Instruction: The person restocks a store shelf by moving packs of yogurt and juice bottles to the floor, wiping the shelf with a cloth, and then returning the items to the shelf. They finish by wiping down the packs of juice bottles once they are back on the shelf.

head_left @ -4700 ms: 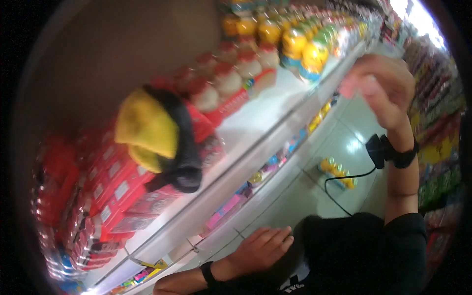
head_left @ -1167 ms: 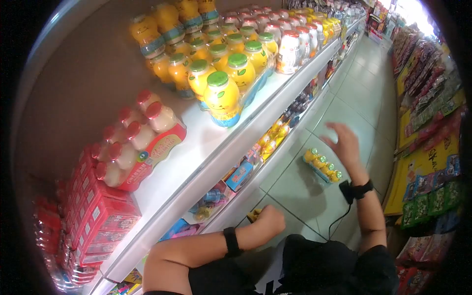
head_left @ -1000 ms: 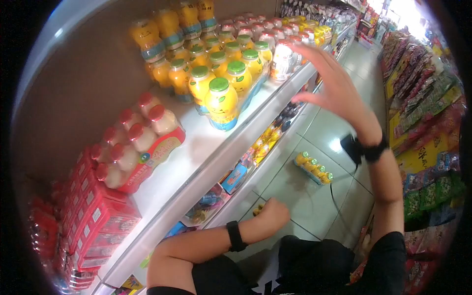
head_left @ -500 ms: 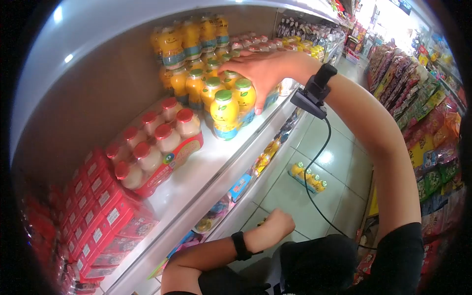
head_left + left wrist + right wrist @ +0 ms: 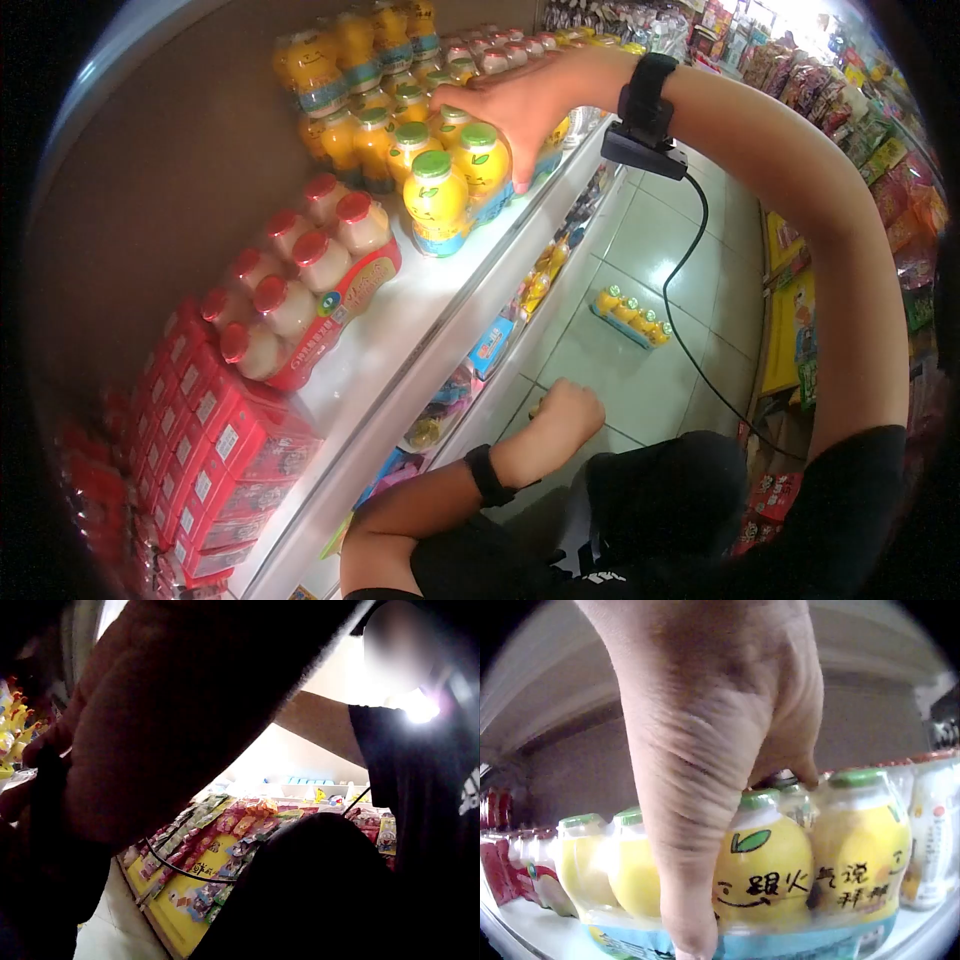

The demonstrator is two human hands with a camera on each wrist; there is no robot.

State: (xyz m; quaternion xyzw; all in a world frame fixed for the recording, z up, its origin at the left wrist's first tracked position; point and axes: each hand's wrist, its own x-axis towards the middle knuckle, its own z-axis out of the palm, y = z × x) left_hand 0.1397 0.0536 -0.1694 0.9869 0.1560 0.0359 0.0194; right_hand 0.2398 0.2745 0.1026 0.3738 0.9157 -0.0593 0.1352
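Note:
Yellow drink bottles with green caps stand in shrink-wrapped packs on the white shelf. My right hand [image 5: 525, 105] reaches over one pack of yellow drink bottles [image 5: 772, 870] and grips it, thumb down its front side. Its other fingers go over the far side, mostly hidden. Low by the shelf edge, my left hand [image 5: 565, 420] is curled with its back toward the head camera. A small yellowish bit of cloth [image 5: 537, 408] peeks out past its knuckles. In the left wrist view, the left hand [image 5: 45, 761] is dark.
A red-capped pack of milky bottles [image 5: 310, 265] and stacked red boxes [image 5: 215, 440] stand left on the shelf. A smaller yellow bottle pack [image 5: 630, 318] lies on the tiled floor. Hanging snack packets [image 5: 890, 170] line the right side. A black cable [image 5: 685, 260] trails from the right wrist.
My right hand has come up from over the floor to the yellow bottles and now grips a pack. The yellow-and-black cloth that showed over the red boxes is no longer there.

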